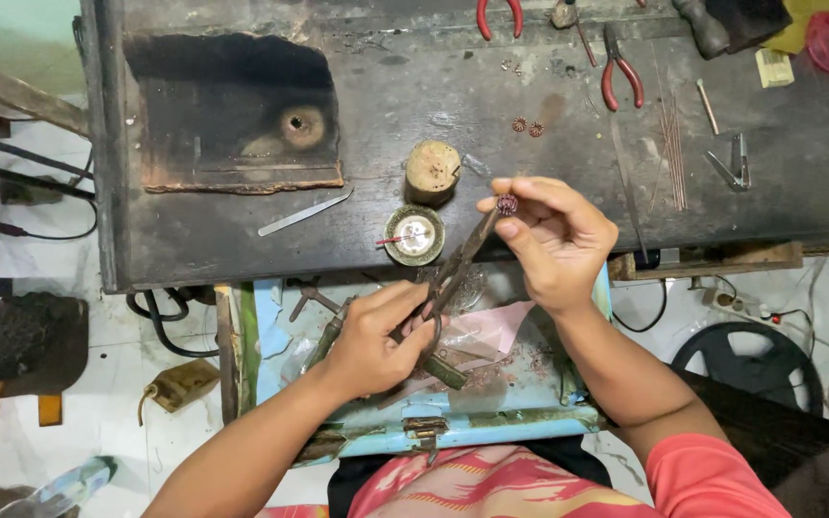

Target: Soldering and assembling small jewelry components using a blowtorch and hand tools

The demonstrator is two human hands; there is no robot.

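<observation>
My left hand [373, 336] grips the handles of long rusty pliers [453, 270] over an open light-blue drawer [491, 422]. The pliers' jaws reach up and right to a small round dark-red ornament [507, 203]. My right hand [549, 240] pinches that ornament between thumb and fingertips at the front edge of the dark workbench [530, 86]. A short wooden cylinder [432, 169] and a small round tin [414, 235] with a red-tipped stick stand just left of the ornament.
On the bench lie a metal file [304, 214], red-handled pliers [619, 69], thin wire rods [672, 144], tweezers [733, 165], two small coiled rings [527, 127] and a charred block [234, 110]. Cables and a dark wheel [748, 360] lie on the white floor.
</observation>
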